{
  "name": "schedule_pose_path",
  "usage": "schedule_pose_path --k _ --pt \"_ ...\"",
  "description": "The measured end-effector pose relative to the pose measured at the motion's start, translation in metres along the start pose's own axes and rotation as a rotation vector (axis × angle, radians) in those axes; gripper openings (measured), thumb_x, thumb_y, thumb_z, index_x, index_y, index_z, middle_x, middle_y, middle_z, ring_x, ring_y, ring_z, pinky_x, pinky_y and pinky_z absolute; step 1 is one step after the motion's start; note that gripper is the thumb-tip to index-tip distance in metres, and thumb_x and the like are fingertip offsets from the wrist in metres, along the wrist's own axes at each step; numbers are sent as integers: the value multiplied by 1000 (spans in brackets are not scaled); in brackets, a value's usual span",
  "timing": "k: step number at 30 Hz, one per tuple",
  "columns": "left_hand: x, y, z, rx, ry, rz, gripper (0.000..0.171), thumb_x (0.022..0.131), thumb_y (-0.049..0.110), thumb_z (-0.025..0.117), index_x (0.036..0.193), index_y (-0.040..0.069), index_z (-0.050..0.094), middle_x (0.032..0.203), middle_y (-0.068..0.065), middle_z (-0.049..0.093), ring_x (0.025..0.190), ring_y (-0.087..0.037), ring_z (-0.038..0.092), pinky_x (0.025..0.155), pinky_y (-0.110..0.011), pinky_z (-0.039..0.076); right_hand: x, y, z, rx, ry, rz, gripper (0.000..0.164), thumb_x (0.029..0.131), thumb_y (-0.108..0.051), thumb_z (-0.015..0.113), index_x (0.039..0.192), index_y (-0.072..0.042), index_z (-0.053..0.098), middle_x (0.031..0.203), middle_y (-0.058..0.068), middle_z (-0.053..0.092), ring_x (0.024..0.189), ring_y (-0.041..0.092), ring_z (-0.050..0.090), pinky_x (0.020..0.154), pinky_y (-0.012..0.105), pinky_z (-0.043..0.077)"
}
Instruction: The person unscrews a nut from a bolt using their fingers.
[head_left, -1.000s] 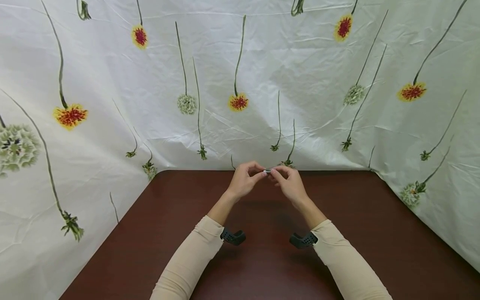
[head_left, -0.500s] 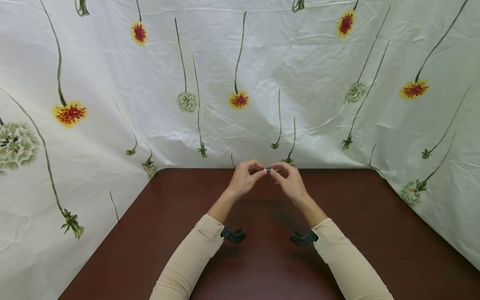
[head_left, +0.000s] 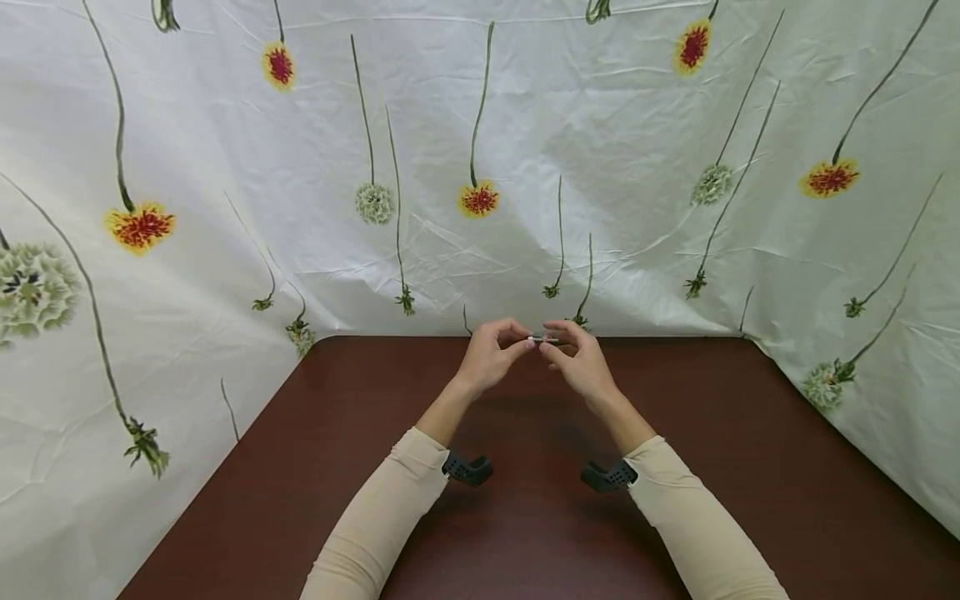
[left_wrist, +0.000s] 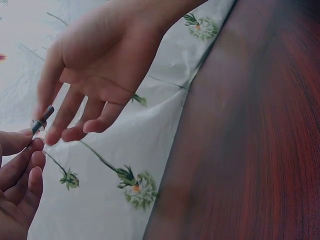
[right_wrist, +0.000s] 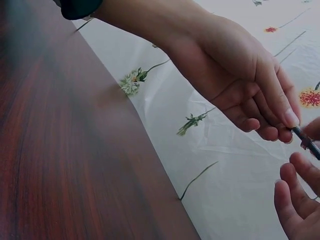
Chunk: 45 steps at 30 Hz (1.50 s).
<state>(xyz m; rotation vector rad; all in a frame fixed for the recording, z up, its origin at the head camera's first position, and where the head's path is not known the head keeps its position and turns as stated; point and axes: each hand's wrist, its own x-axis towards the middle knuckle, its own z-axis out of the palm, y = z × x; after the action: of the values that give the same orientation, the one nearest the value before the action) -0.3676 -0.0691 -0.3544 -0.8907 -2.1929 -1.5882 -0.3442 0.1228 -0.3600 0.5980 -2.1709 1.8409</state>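
A small dark metal bolt (head_left: pixel 552 340) lies level between my two hands, raised over the table's far end. My left hand (head_left: pixel 486 360) pinches one end between thumb and forefinger; in the right wrist view its thumbtip presses the bolt (right_wrist: pixel 313 146), where screw threads show. Around the other end, my right hand (head_left: pixel 583 367) curls its thumb and forefinger, set somewhat apart. The left wrist view shows a ring-like nut (left_wrist: pixel 38 123) partway along the shaft, beside the right fingertips. The other fingers of the right hand (left_wrist: pixel 105 55) hang loosely bent.
A dark reddish-brown table (head_left: pixel 525 517) spreads beneath both arms. Behind it and at both sides hangs a white flower-print cloth (head_left: pixel 315 167), meeting the table's far edge just past the hands. A black wrist strap (head_left: pixel 468 471) sits on the left arm, another black strap (head_left: pixel 609 477) on the right.
The right thumb and forefinger have parted and drawn slightly away from the left fingertips, so more of the bolt shows between the hands. The left hand keeps its pinch almost in place.
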Motion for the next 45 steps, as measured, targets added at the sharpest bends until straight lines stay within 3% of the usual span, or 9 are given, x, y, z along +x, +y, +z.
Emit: schedule_pose_path --k 6,13,19,22,27,30,35,41,45 --pt "-1 2 0 -2 -1 10 8 97 9 75 103 5 76 102 -7 76 96 -23 70 85 -45 54 0 1 -1 -29 25 1 30 107 -16 62 127 7 66 113 24 70 100 38 68 86 53 56" --pt "1 2 0 -2 2 11 9 97 8 75 104 3 76 103 -8 76 98 -24 70 86 -45 54 0 -1 -2 -12 25 16 38 104 -14 66 140 -2 60 126 22 67 106 40 67 86 50 57" --pt "1 1 -1 3 -6 18 10 97 10 75 105 3 75 102 -5 76 96 -22 69 84 -44 54 1 0 -1 -13 37 -9 28 106 -13 63 126 5 66 111 24 70 94 32 68 87 58 54" --pt "-2 0 -2 7 -7 4 7 97 8 75 104 6 75 102 -4 76 96 -20 69 84 -43 54 -1 1 0 -15 -2 -3 40 104 -8 65 143 -2 57 124 24 66 101 31 67 88 57 54" --pt "-3 -1 -3 26 -5 3 7 97 8 75 104 7 75 103 -3 76 98 -20 69 86 -43 54 -3 2 4 -14 -39 33 60 107 -21 62 160 -11 36 138 22 59 112 40 64 89 52 54" --pt "-3 -1 -3 23 -6 11 8 98 10 74 105 7 75 104 -4 76 98 -21 69 86 -45 54 -2 1 5 -9 14 27 47 108 -26 59 149 -3 50 124 23 67 108 48 64 89 56 54" --pt "-2 -1 -3 14 -8 5 8 97 9 75 105 6 76 103 -6 76 96 -22 70 85 -45 54 -1 2 4 -30 45 2 28 108 -17 60 123 6 65 102 21 71 98 48 66 83 46 57" --pt "-1 2 -3 32 3 23 8 97 8 75 104 6 75 103 -6 76 97 -22 70 85 -44 55 -2 -2 3 11 7 4 39 103 -7 65 141 0 56 129 26 63 110 41 65 89 55 54" --pt "-2 1 -3 29 -2 22 8 97 8 75 105 5 76 103 -6 76 97 -22 70 85 -43 55 -2 0 4 10 22 12 34 106 -15 63 135 3 60 122 26 66 108 45 65 90 58 53"
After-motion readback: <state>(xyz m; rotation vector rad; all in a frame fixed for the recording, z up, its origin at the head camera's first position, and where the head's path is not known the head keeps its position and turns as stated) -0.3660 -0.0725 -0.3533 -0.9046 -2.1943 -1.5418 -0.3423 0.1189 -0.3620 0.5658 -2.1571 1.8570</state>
